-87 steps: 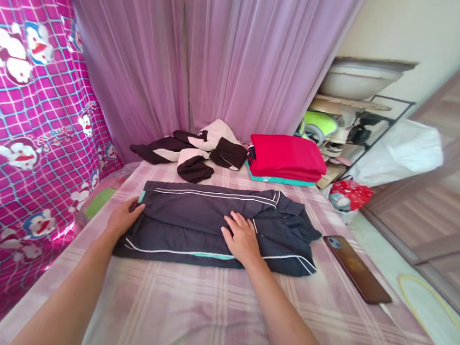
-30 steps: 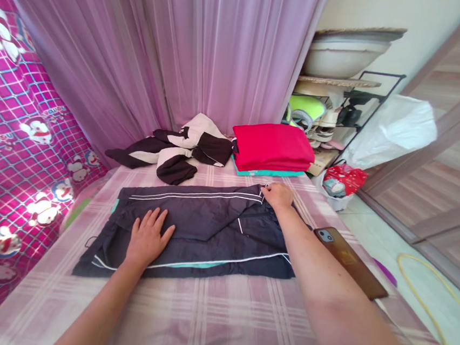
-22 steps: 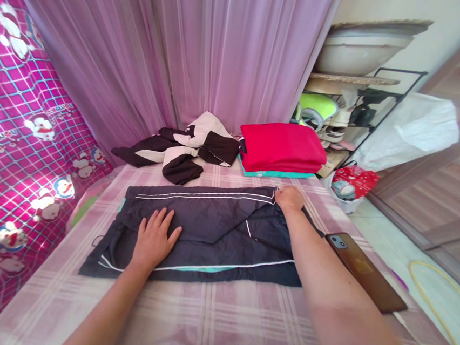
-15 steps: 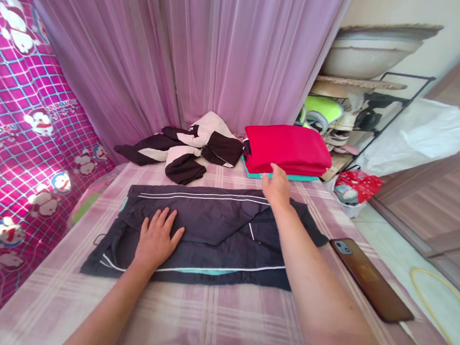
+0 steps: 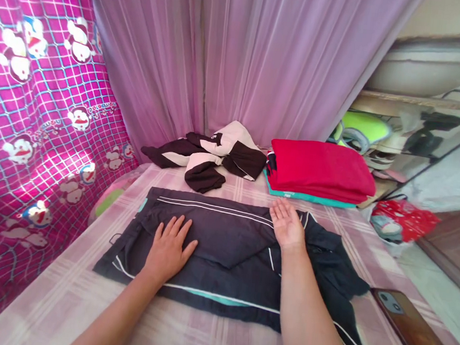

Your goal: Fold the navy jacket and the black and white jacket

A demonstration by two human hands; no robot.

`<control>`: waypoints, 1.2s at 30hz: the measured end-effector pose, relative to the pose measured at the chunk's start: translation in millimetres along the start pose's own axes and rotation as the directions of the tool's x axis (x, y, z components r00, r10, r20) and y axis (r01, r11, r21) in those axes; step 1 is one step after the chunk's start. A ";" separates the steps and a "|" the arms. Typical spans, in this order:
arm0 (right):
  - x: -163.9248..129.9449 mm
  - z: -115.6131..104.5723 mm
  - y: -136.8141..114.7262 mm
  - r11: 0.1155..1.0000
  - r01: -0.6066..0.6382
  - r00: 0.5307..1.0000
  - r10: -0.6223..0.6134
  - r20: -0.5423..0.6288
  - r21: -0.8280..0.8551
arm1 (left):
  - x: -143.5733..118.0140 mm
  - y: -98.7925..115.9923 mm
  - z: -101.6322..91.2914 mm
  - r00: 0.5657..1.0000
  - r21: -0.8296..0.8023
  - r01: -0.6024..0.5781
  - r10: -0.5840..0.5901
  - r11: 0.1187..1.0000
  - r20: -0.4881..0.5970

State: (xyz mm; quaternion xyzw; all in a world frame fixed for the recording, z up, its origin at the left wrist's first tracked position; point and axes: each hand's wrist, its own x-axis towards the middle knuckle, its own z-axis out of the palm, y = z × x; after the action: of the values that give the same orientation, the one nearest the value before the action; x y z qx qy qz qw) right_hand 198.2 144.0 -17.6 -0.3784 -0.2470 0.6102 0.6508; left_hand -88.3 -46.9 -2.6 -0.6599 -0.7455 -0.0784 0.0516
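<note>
A dark navy garment [image 5: 227,240] with white piping and a strip of teal lining lies folded flat on the bed. My left hand [image 5: 171,248] rests palm down on its left part, fingers spread. Palm turned up and fingers stretched out, my right hand [image 5: 287,224] is at the upper right part of the same garment, holding nothing. To the right of that wrist, a loose, crumpled portion of the garment spreads toward the phone. My right forearm hides some of the cloth beneath it.
Behind the garment lie a crumpled black-and-white garment [image 5: 232,153] and a stack of folded red clothes [image 5: 323,170] over a teal piece. A phone [image 5: 421,334] lies at the bed's right edge. Beyond stands a shelf [image 5: 424,99] with shoes; curtains hang behind.
My right hand has turned palm up and drawn back from near the red stack. The garment's right portion now spreads farther right. My left hand stays flat, and the view has shifted.
</note>
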 end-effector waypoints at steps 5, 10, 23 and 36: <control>7.4 -1.8 -7.5 0.960 -0.145 0.985 0.162 -0.054 0.238 | -0.8 -2.2 1.1 1.000 0.010 -0.007 0.008 1.000 -0.014; 13.7 -6.3 -4.9 0.942 -0.189 0.975 0.214 -0.061 0.278 | 13.8 -7.7 -16.3 1.000 -0.038 0.003 -0.002 0.999 0.019; 7.8 1.1 -11.1 0.943 -0.209 0.966 0.240 -0.096 0.260 | 121.2 14.5 -22.7 0.995 -0.084 -0.031 0.038 0.996 0.092; 6.3 3.5 -13.5 0.935 -0.219 0.964 0.252 -0.089 0.278 | 152.9 -83.4 -27.8 0.967 0.031 0.038 -0.044 0.999 0.253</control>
State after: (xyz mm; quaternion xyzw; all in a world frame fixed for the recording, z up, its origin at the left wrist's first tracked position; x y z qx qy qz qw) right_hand 204.5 151.3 -5.7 -0.3516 -0.0750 0.6868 0.6317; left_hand -190.7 87.4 48.2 -0.6482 -0.7604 0.0151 -0.0372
